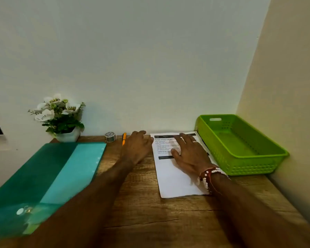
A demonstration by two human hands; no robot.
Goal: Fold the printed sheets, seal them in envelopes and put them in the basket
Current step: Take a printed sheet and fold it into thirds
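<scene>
**Wood-grain desk, one sheet pinned flat**

Brown wood-grain desk top [141, 208] pushed up against a pale wall. Toward the far edge, a white printed paper sheet [175, 183], unfolded, lying flat, black header bar at its far end.

Pressed onto the far half of that sheet: right hand [190, 153], palm down, fingers straight and spread, gripping nothing. Silver ring [194, 141] on one finger, red-and-white bead bracelet [209, 176] at the wrist.

Just left of the sheet: left hand [138, 147], palm down over the wood, fingers loosely bent, holding nothing, thumb side at the sheet's left edge.

Immediately right of the sheet, beside its far corner: bright green perforated plastic basket [249, 165], set into the corner of the walls.

Left of the sheet, past the left hand: orange pen [124, 138], then a small grey roll of tape [110, 136]. Farther left of the sheet: white artificial flowers in a white pot [61, 119] by the wall, and a translucent teal plastic folder [43, 185] lying flat, reaching to the near left.
</scene>
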